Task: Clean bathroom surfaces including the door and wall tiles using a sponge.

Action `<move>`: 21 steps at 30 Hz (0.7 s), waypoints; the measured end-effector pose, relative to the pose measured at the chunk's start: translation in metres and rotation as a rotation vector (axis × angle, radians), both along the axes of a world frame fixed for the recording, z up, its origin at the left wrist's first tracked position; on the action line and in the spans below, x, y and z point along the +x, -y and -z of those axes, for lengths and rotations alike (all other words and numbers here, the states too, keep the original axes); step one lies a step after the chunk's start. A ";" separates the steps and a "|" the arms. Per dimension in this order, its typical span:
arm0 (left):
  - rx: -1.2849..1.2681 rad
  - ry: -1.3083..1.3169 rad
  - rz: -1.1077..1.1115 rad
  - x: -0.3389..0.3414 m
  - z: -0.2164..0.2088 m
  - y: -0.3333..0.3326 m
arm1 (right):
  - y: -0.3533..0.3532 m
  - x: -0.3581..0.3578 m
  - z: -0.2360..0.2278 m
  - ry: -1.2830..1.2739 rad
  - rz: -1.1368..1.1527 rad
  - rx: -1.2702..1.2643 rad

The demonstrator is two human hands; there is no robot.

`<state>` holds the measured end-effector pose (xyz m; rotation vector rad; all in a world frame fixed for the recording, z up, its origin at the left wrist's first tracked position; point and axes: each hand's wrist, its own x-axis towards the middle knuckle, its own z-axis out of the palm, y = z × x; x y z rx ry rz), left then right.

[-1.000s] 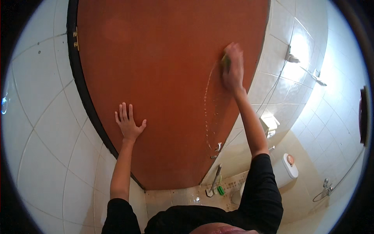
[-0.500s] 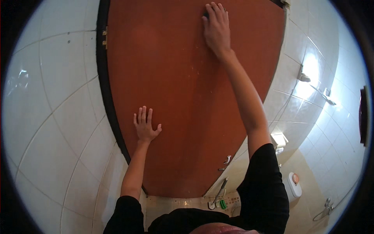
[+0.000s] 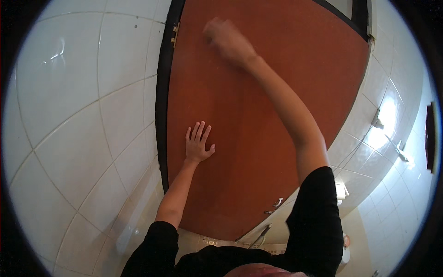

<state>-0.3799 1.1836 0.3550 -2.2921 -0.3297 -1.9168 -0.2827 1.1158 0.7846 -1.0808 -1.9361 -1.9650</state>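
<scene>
A large reddish-brown door (image 3: 258, 157) fills the middle of the view. My left hand (image 3: 197, 147) lies flat against its lower left part, fingers spread and nothing held. Higher up, my right hand (image 3: 230, 42) is over the door's upper left area, its arm reaching across from the right. Motion smears the right fingers, so what they hold, if anything, does not show. A few small pale marks dot the door's surface.
White tiled walls (image 3: 69, 138) stand on both sides. Dark framing (image 3: 162, 106) with a brass hinge (image 3: 175, 34) borders the door's left edge. At the lower right are a metal door handle (image 3: 278, 202) and a long-handled tool (image 3: 262, 234). A bright fixture (image 3: 378, 121) sits on the right wall.
My right hand has swept left across the door toward the hinge side; a dark edge visible under it before is not discernible now. The view has shifted left. My left hand stays put.
</scene>
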 end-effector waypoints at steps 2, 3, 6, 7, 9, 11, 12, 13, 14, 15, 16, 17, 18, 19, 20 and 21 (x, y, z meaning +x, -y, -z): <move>-0.015 -0.007 0.002 -0.003 0.003 0.003 | -0.009 -0.003 0.019 0.183 -0.055 -0.349; -0.023 -0.021 0.007 -0.005 0.003 -0.002 | -0.007 -0.007 0.025 0.249 -0.094 -0.450; -0.028 -0.024 -0.018 -0.006 0.008 -0.003 | 0.012 -0.023 -0.034 0.079 -0.042 -0.323; -0.030 -0.022 -0.020 -0.006 0.008 -0.003 | 0.018 -0.028 -0.053 -0.168 0.050 -0.099; -0.038 -0.041 0.002 -0.006 0.007 -0.003 | 0.016 -0.034 -0.054 -0.138 0.026 0.092; -0.033 -0.031 -0.004 -0.007 0.005 -0.006 | 0.003 -0.042 -0.033 -0.112 -0.003 0.272; -0.027 -0.023 -0.011 -0.009 0.008 -0.004 | -0.011 -0.044 -0.007 0.062 -0.037 -0.052; -0.031 -0.019 -0.015 -0.008 0.010 -0.002 | -0.021 -0.044 0.006 0.240 -0.069 -0.369; -0.036 -0.029 -0.010 -0.006 0.010 -0.002 | -0.027 -0.045 0.004 0.248 -0.078 -0.365; -0.043 -0.040 -0.006 -0.005 0.009 -0.003 | -0.033 -0.045 0.000 0.268 -0.060 -0.477; -0.041 -0.035 -0.019 -0.004 0.007 -0.006 | -0.038 -0.045 -0.004 0.290 -0.041 -0.590; -0.031 -0.018 -0.011 -0.002 0.007 -0.005 | -0.043 -0.043 -0.024 0.168 0.037 -0.408; -0.018 -0.003 0.004 0.000 0.006 -0.003 | -0.045 -0.041 -0.051 0.041 0.119 -0.223; -0.024 -0.006 0.000 -0.002 0.006 -0.004 | -0.050 -0.046 -0.061 0.039 0.114 -0.229; -0.026 0.000 0.012 -0.004 0.006 -0.005 | -0.056 -0.049 -0.067 -0.048 0.033 0.098; -0.028 0.007 0.026 -0.005 0.006 -0.005 | -0.061 -0.051 -0.067 -0.136 -0.046 0.425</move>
